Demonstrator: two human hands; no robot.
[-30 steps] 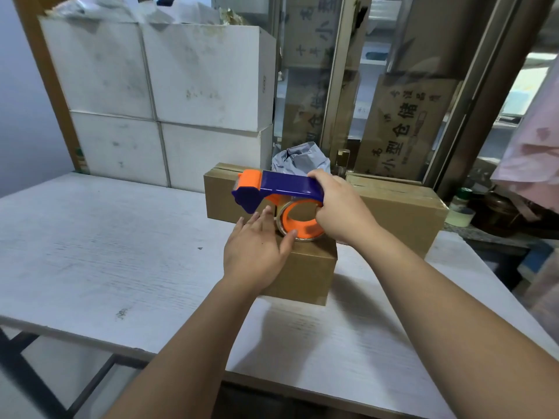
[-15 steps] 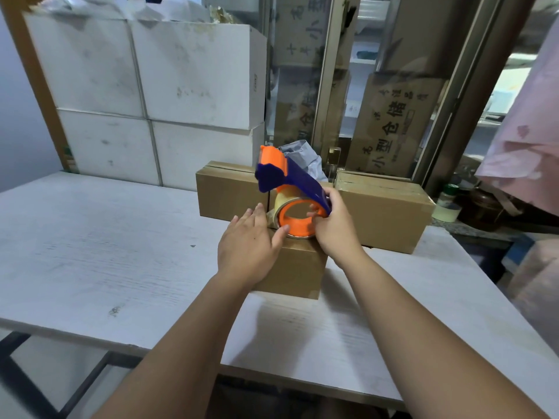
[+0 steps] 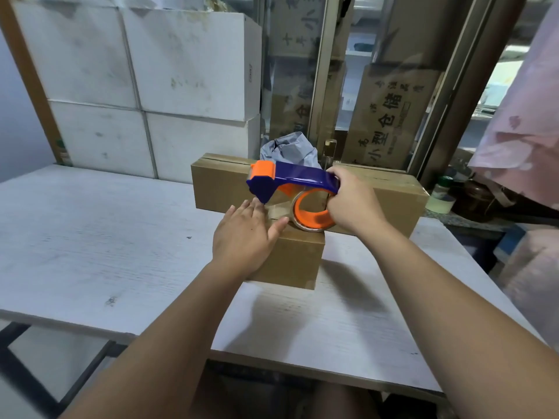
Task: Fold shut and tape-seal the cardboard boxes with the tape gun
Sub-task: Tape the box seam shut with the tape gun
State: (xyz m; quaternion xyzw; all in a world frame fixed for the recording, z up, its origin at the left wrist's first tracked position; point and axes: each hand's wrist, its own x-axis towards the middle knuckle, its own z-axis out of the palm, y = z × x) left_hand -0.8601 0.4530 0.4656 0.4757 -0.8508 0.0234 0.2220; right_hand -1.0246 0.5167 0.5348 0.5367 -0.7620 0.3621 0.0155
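A pale wooden table (image 3: 90, 237) fills most of the view, with a wall of stacked white cartons (image 3: 181, 71) at its far left edge. Along the back of the table lie long cardboard boxes (image 3: 220, 189). Their top flaps are down, but whether tape runs over their seams cannot be told from here. A crumpled grey bag (image 3: 287, 148) sits just behind them. In front of them, near the middle of the table, stands the small cardboard box (image 3: 296, 258) that is being worked on, with its flaps folded shut. The blue and orange tape gun (image 3: 296, 176) sits over its top: the roll rests on the far right part of the lid, and the nose points left, just beside the fingertips of the other hand. The right hand (image 3: 354, 204) is curled round the gun's handle and grips it firmly. The left hand (image 3: 242, 237) lies flat on the lid with its fingers straight, pressing the flaps down. A short glossy strip of tape (image 3: 278, 208) shows between nose and roll, so the folding looks done and the sealing of this box looks to be under way. Laying the strip fully along the seam and cutting it appear to be what is left.
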